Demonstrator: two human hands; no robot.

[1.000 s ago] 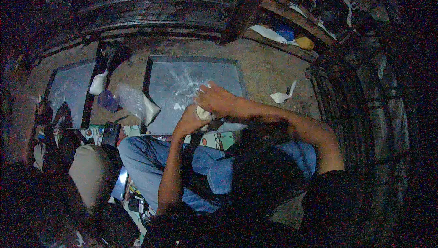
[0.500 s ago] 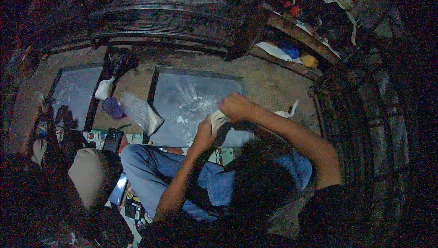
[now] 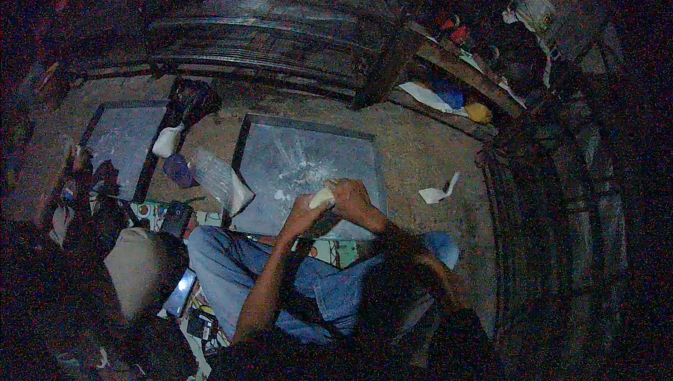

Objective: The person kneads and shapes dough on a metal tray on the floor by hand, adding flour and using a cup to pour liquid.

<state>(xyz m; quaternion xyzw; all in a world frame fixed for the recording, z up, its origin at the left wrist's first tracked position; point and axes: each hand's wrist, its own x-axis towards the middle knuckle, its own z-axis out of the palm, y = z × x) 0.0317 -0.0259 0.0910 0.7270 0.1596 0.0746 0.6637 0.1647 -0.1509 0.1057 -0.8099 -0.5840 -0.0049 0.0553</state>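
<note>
A pale, soft lump that looks like dough [image 3: 322,199] is squeezed between my two hands, low over the near half of a grey-blue tray [image 3: 277,146]. My left hand [image 3: 300,218] is wrapped round its left end. On the other end, my right hand [image 3: 352,203] is closed with the knuckles up. White powder [image 3: 308,171] lies smeared across the tray just beyond my hands. Most of the lump is hidden by my fingers.
Left of the tray lie a clear bag with white contents [image 3: 242,197], a purple object [image 3: 178,170] and a white bag [image 3: 167,141]. A white scoop-like thing [image 3: 436,194] rests at right. Another person sits by a second tray [image 3: 119,135]. Dark phone [image 3: 176,218] nearby.
Both hands have come lower and nearer to me with the pale lump, the right hand and forearm most. The white scoop-like thing is now uncovered.
</note>
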